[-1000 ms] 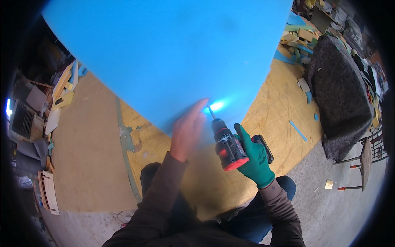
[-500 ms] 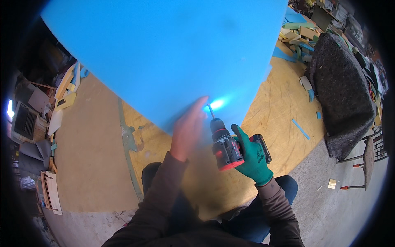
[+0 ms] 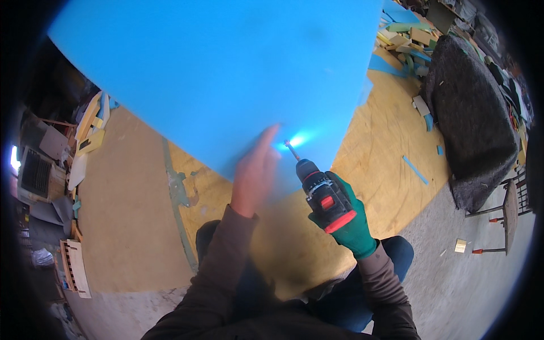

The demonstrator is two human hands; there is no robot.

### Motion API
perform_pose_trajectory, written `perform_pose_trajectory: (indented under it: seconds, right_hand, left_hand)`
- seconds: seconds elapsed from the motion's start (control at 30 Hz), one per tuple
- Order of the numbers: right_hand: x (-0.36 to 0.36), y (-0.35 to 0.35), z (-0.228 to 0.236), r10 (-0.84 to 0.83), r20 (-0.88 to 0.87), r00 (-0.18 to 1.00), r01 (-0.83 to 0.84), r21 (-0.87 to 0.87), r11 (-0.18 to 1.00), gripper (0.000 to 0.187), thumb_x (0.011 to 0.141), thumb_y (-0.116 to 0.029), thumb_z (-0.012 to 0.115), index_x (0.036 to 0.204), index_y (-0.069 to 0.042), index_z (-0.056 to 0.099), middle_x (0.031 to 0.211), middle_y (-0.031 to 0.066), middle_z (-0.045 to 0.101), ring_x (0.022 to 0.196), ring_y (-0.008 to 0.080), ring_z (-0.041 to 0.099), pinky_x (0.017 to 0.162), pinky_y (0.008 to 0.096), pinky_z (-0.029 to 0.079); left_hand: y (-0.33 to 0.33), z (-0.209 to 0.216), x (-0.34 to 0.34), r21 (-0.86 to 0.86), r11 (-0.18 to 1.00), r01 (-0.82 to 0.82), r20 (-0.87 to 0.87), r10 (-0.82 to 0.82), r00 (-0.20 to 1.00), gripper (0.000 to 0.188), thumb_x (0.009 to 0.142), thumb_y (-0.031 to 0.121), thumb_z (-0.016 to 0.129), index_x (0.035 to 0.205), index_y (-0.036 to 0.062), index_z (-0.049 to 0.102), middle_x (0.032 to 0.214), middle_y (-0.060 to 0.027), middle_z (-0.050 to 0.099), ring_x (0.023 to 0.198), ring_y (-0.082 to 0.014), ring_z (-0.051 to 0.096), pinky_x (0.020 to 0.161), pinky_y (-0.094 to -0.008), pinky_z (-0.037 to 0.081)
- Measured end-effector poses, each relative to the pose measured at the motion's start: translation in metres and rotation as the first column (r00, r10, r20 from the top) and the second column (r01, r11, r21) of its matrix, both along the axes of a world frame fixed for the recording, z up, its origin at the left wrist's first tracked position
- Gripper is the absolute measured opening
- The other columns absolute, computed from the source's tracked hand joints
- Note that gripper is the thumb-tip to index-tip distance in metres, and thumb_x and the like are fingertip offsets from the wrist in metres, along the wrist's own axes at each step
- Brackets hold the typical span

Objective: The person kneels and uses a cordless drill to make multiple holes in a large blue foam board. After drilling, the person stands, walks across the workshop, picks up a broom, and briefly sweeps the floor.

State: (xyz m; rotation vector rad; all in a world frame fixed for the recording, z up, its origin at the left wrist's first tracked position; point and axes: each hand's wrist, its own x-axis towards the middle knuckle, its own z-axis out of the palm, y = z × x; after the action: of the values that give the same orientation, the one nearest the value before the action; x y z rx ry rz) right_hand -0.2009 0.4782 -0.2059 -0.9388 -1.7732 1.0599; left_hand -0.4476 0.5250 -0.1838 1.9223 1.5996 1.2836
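A large light-blue sheet (image 3: 215, 79), perhaps foam, spreads in front of me with its near corner pointing my way. In my green-gloved right hand (image 3: 355, 226) is a cordless drill (image 3: 326, 195), black with red parts. Its bit (image 3: 292, 148) points away from me, with the tip at the sheet's surface beside a bright spot of the drill's light. Whether the tip touches the sheet, I cannot tell. Just left of the bit, my bare left hand (image 3: 255, 173) is over the sheet, index finger stretched out and nothing seen in it; the hand is somewhat blurred.
Beneath the sheet lies a yellowish, scratched tabletop (image 3: 391, 170), joined on the left by a brown board (image 3: 124, 204). Foam offcuts (image 3: 411, 48) pile up at the far right, near a dark grey padded block (image 3: 473, 119). A metal-legged chair (image 3: 507, 218) stands right; a laptop (image 3: 35, 170) sits left.
The drill has turned and shifted slightly right, its back end now nearer my body. My left hand stays close to the same spot, its finger still by the bit.
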Motion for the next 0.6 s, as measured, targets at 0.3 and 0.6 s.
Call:
perform_pose_trajectory:
  seconds: [0.3,0.6]
  right_hand:
    - [0.013,-0.036,0.001,-0.135,0.063,0.989,0.137,-0.021,0.99,0.046,0.088,-0.009,0.075,0.131,-0.005,0.06,0.12,0.0093,0.069,0.107,0.0199,0.067,0.089,0.0332,0.055]
    - [0.009,-0.015,-0.008,-0.085,-0.008,0.996,0.085,0.078,0.993,0.039,0.082,-0.005,0.074,0.12,-0.01,0.066,0.116,0.0078,0.066,0.108,0.0238,0.064,0.09,0.0361,0.054]
  left_hand:
    - [0.006,-0.018,0.015,0.247,0.961,-0.123,0.005,0.125,0.992,0.042,0.096,0.005,0.068,0.137,0.005,0.061,0.096,-0.0108,0.071,0.086,-0.0201,0.068,0.08,-0.034,0.055]
    - [0.014,-0.032,0.045,0.338,0.853,-0.397,0.04,0.408,0.912,0.023,0.091,0.007,0.074,0.114,0.0013,0.075,0.091,-0.0095,0.072,0.081,-0.0193,0.069,0.074,-0.0332,0.054]
